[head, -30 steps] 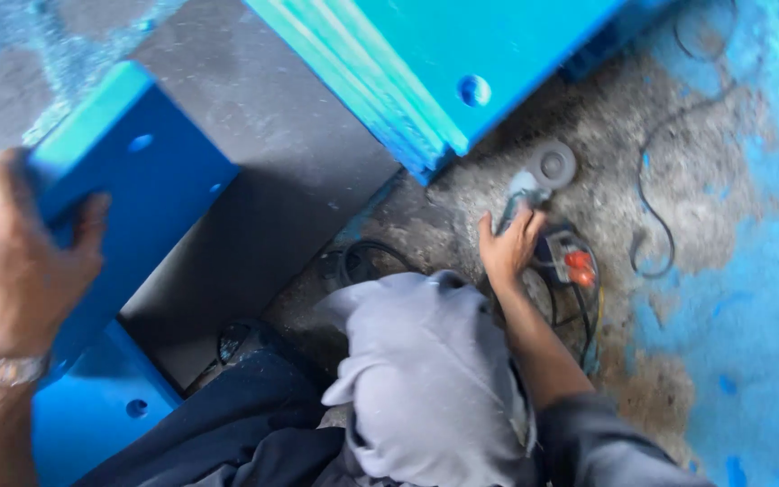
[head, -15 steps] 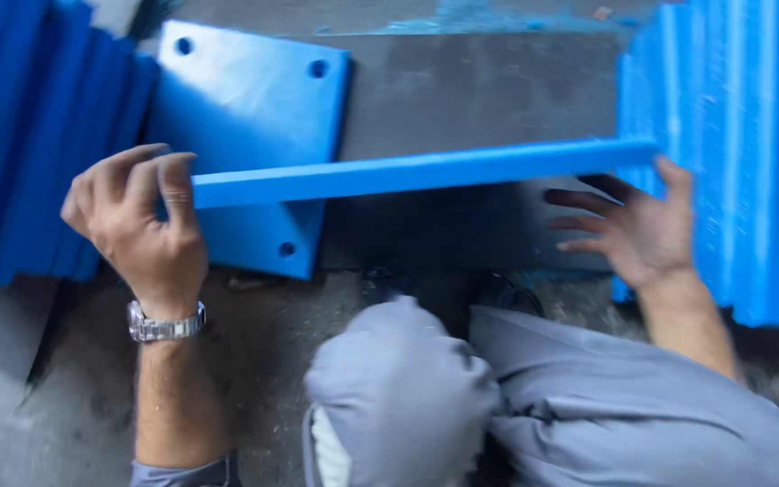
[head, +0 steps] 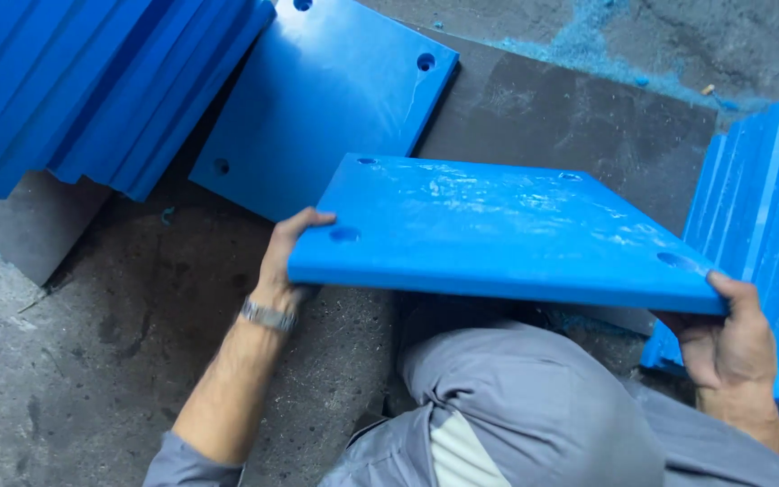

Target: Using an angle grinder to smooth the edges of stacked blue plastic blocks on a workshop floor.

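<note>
Rough grey concrete floor (head: 92, 361) dusted with blue shavings (head: 588, 41), under even light.

— Wore grey work trousers (head: 534, 406), cloth creased over the near knee, with a paler patch low on the leg.

— And up top?

— Grey sleeves, rolled back to the elbows, forearms bare. Had a metal-link wristwatch (head: 268, 316) on the left wrist. Showed no gloves on either the left hand (head: 283, 261) or the right hand (head: 730, 338).
</note>
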